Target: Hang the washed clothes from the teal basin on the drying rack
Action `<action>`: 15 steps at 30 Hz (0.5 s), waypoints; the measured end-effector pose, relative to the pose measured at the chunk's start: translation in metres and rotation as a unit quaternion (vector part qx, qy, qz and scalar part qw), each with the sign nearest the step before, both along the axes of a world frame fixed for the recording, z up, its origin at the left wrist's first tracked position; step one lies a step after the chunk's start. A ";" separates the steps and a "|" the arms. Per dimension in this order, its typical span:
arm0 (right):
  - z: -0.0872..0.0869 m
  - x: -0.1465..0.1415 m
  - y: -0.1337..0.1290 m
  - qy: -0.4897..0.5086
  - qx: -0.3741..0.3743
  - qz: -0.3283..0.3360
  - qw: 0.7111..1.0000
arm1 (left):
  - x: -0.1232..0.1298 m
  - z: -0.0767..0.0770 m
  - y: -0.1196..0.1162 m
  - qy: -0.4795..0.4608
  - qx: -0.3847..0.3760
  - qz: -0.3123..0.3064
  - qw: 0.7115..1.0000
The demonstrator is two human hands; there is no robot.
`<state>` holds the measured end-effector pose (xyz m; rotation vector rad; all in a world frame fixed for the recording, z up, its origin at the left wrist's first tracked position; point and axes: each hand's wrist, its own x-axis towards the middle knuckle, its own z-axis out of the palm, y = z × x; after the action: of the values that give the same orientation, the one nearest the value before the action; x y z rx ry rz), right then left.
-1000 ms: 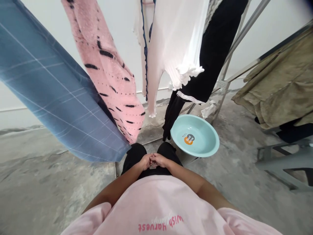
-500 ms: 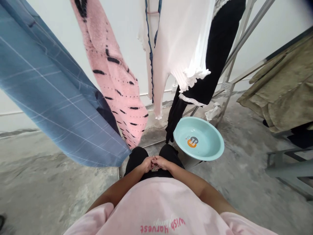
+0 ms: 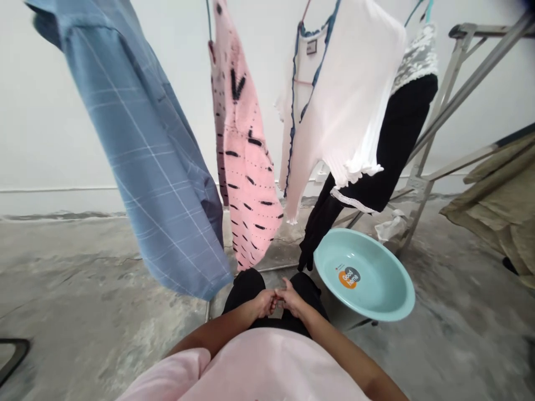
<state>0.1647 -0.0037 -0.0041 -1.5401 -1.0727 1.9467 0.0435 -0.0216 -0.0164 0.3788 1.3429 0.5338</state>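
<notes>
My left hand [image 3: 264,302] and my right hand [image 3: 291,298] meet in front of my lap, above my black trousers. The left fingers are curled in, and nothing shows inside them. They touch the fingertips of the right hand, whose thumb stands apart and whose fingers reach across. Just ahead hangs a pink garment with black dashes [image 3: 251,184]. Left of it is a blue checked garment [image 3: 154,167]. A white top with blue trim [image 3: 346,106] and a black garment with a lace top [image 3: 397,128] hang to the right.
A light turquoise basin [image 3: 376,284] with a "Good home" sticker stands right of my knees. Behind it are a metal rack [image 3: 430,133] and a crumpled white piece [image 3: 390,225] near the floor. Khaki clothing [image 3: 493,206] hangs far right. A dark curved edge [image 3: 19,356] shows lower left.
The view has tilted up and shifted left, so more of the garments' upper parts shows. My hands stay together; the right thumb has lifted away and the clasp looks looser.
</notes>
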 end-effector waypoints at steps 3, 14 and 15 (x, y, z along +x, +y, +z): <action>0.026 0.008 0.026 -0.028 0.043 -0.073 0.996 | -0.002 0.004 -0.002 0.000 -0.006 -0.021 1.000; 0.253 0.033 0.145 0.003 0.426 -0.188 0.885 | 0.002 0.007 -0.004 0.014 -0.009 -0.066 0.998; 0.283 0.036 0.150 -0.005 0.464 -0.190 0.865 | 0.001 0.008 -0.004 0.016 -0.008 -0.068 0.998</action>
<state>0.2002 0.1466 0.2790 -1.0708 -1.3020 0.8988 0.0447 -0.0257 -0.0088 0.4636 1.3418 0.4059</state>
